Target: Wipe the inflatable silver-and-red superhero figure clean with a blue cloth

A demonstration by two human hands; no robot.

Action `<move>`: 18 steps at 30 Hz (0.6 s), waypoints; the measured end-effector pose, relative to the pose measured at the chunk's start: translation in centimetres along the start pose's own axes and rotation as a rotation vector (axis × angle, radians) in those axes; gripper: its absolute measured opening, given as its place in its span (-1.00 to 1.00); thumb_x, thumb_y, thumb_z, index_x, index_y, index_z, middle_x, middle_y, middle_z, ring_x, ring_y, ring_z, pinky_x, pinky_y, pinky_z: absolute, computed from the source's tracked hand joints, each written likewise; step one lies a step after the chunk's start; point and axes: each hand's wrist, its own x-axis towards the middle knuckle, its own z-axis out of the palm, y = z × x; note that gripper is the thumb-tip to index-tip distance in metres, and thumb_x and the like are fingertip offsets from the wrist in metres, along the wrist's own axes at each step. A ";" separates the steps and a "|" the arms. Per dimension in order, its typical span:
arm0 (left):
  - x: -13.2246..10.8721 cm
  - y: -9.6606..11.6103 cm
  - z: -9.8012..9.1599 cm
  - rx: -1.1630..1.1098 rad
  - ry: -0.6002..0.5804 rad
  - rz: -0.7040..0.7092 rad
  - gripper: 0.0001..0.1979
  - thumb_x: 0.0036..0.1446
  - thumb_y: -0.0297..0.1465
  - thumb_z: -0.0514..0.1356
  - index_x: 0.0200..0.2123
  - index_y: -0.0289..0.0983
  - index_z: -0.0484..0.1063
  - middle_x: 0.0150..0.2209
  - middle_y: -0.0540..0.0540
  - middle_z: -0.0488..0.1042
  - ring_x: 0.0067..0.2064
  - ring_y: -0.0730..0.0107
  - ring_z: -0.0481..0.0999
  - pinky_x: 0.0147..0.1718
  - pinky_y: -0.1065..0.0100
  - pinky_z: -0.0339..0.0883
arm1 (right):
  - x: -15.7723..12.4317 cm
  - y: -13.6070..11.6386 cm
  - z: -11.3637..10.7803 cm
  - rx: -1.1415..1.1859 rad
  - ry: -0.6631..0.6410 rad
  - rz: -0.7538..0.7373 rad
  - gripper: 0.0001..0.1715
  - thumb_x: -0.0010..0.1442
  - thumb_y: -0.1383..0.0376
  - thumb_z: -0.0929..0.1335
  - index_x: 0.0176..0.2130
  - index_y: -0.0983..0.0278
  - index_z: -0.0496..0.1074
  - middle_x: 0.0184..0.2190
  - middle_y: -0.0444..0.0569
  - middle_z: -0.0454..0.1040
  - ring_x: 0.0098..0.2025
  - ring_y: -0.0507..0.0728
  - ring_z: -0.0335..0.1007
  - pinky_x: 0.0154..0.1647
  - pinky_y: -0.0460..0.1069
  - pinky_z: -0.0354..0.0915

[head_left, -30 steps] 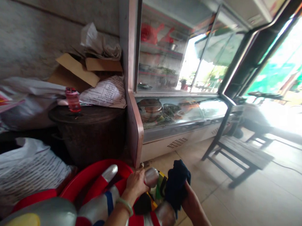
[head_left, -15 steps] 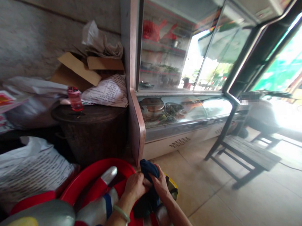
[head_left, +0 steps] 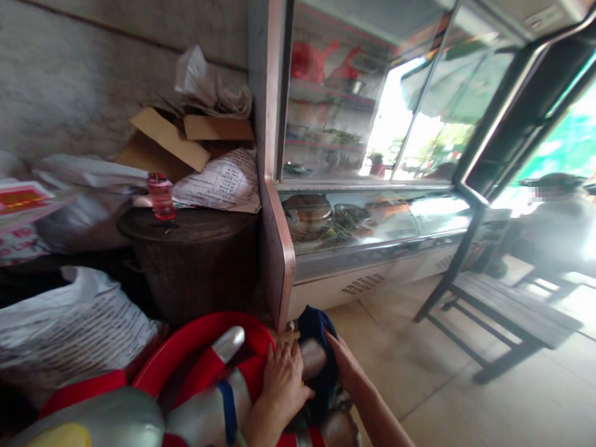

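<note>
change since earlier: both hands sit further up the silver knob than half a second ago, cloth now draped over its far side; view has swung a little left.
ride figure (head_left: 139, 421): big silver, red and blue moulded body, bottom left; judged rigid, heavy, glossy and slippery, not something to lift, only steady.
red rim (head_left: 194, 333): curved hard edge behind the figure, a firmer place to brace.
dark blue cloth (head_left: 315, 325): soft, limp, light, bunches easily; best pinched in a wad so it does not slide on the gloss.
silver knob (head_left: 311, 358): small rounded end between the hands, smooth, likely slick.
left hand (head_left: 284, 381): fingers spread, pressed flat beside the knob, steadying.
right hand (head_left: 344, 366): closed on the cloth against the knob.
</note>
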 end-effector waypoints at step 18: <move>-7.6 -7.7 5.9 0.538 0.563 0.544 -0.59 0.35 -0.24 0.13 0.11 -0.26 0.62 0.16 -0.20 0.55 0.11 -0.11 0.63 -0.01 0.02 0.66 | -1.0 0.9 10.0 -1.113 -0.550 -0.355 -0.53 0.19 -0.16 0.47 -0.21 0.16 0.65 -0.22 0.11 0.73 -0.09 0.37 0.66 0.03 0.14 0.42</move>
